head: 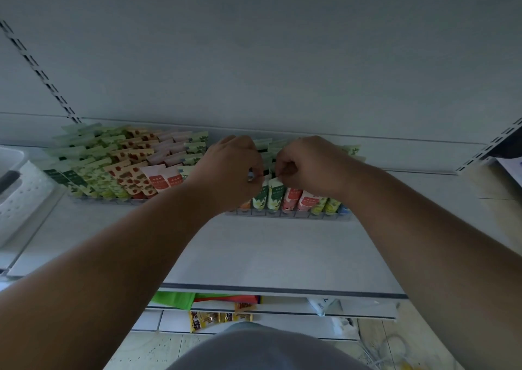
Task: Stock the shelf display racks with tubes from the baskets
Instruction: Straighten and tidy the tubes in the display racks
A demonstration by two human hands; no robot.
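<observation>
Two display racks stand on a white shelf (276, 251). The left rack (107, 200) is packed with rows of green, orange-patterned and pink tubes (132, 172). The right rack (288, 214) holds several upright tubes along its front. Both my hands reach over this right rack. My left hand (231, 166) has its fingers curled and pinches the top of a tube. My right hand (305, 166) pinches the crimped top of a cream-yellow tube (275, 193) in the front row. The tubes behind my hands are mostly hidden.
A white perforated basket (19, 194) sits at the shelf's left end. Slotted uprights (42, 73) run up the back panel at left and right. Below the shelf edge lie green and orange packets (175, 299) and snack bags (217, 317) on a lower level.
</observation>
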